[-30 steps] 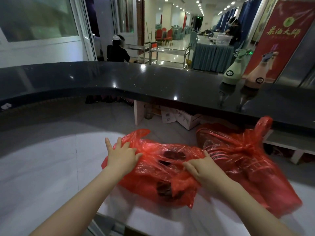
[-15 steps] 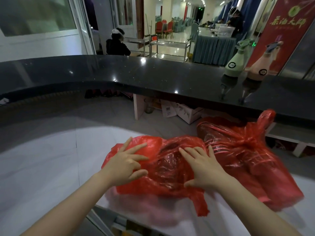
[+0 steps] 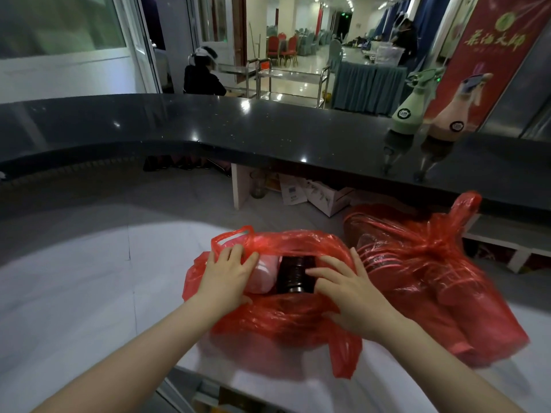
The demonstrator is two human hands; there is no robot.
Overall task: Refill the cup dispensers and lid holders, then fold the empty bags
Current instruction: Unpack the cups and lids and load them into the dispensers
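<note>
Near red bag (image 3: 286, 320), on the white worktop (image 3: 74, 293) at centre: mouth spread, showing a dark stack (image 3: 293, 274), prob. lids, w/ a pale pink stack (image 3: 261, 275) just left of it. Left hand (image 3: 228, 275) at the left rim, fingers bent over the plastic edge; whether it grips or only presses cannot be told. Right hand (image 3: 351, 290) fingers nearly straight, tips touching the dark stack's right end, holding nothing yet. Second red bag (image 3: 423, 269), tied shut, lies touching on the right. Black counter (image 3: 268, 132) beyond, two spray bottles (image 3: 429, 111) at far right. Step judged: drawing stock out. Advice: keep the rim pinned wide, wrap the whole stack, pull along its axis so pieces don't shear apart or snag the thin film.
</note>
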